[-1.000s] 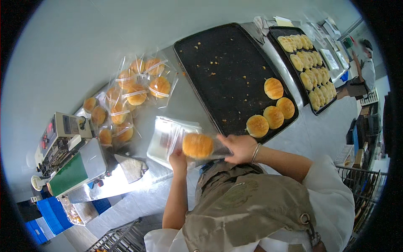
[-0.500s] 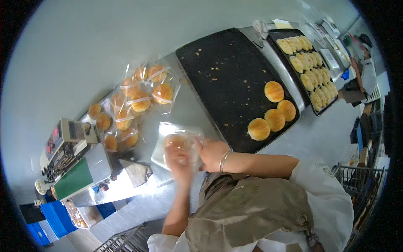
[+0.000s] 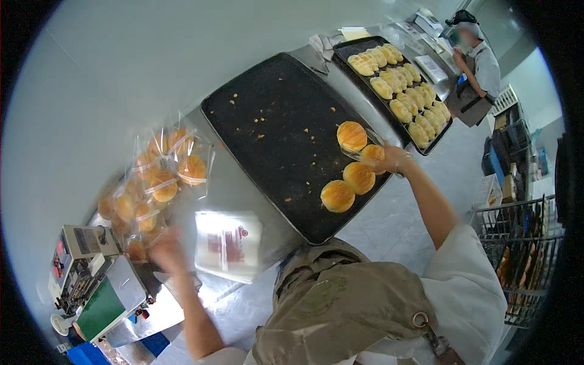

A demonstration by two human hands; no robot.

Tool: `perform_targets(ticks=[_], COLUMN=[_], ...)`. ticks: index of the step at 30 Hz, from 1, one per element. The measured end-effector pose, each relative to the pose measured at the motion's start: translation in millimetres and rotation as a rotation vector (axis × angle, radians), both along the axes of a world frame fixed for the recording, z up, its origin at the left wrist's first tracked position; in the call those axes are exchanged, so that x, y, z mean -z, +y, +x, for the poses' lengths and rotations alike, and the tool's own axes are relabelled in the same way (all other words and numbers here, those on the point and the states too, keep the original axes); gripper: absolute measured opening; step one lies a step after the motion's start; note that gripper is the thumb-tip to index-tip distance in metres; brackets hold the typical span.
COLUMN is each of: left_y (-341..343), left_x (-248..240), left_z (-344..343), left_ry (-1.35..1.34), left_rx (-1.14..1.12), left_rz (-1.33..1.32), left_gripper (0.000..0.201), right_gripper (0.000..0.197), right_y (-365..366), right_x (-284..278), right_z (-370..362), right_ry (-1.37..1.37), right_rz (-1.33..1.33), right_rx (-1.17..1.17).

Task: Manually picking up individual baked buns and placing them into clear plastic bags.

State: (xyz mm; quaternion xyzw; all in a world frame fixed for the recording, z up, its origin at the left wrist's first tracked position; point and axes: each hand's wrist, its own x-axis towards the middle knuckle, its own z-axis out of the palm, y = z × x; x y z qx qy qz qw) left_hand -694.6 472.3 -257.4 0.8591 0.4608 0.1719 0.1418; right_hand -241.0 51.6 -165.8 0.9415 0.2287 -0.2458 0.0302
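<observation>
My right hand (image 3: 389,159) is at the right side of the black baking tray (image 3: 255,146). It grips what looks like a pair of clear tongs (image 3: 351,155), whose arms reach either side of a round golden bun (image 3: 351,135). A second bun (image 3: 373,153) lies right by the fingers, partly covered, with two more buns close below. Off to the left, my left hand (image 3: 167,249) is smeared by motion beside a pile of bagged buns (image 3: 163,185); its fingers cannot be made out. Between the hands lies a stack of clear printed bags (image 3: 228,243).
At the lower left stands a machine (image 3: 88,255) with a green plate. A second tray (image 3: 398,115) of pale filled buns lies beyond the first. A co-worker (image 3: 477,67) stands at the far right, and a wire rack (image 3: 523,261) is at right.
My hands, together around a bagged bun before, have parted. The left went to the bagged pile, the right to the buns on the tray. The view has shifted to the right.
</observation>
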Motion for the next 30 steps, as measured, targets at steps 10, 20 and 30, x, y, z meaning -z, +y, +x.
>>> perform_targets(ticks=[10,20,30], left_y=[-198.7,-185.3,-180.6], left_x=[53.9,19.9,40.4], left_z=[45.4,70.8,57.7], left_ry=[0.072,-0.357,-0.364], left_rx=[0.381,-0.207,-0.263], left_rz=[0.052,-0.662,-0.685], left_gripper=[0.017,0.015,0.011], right_gripper=[0.063,0.078,0.074], right_y=[99.0,111.8,133.6], right_x=[20.9,55.0,7.8], right_z=[-85.5,-138.5,-203.1], right_ry=[-0.075,0.073,0.423], right_rz=[0.104,0.236,0.171], right_rx=[-0.343,-0.253,-0.804])
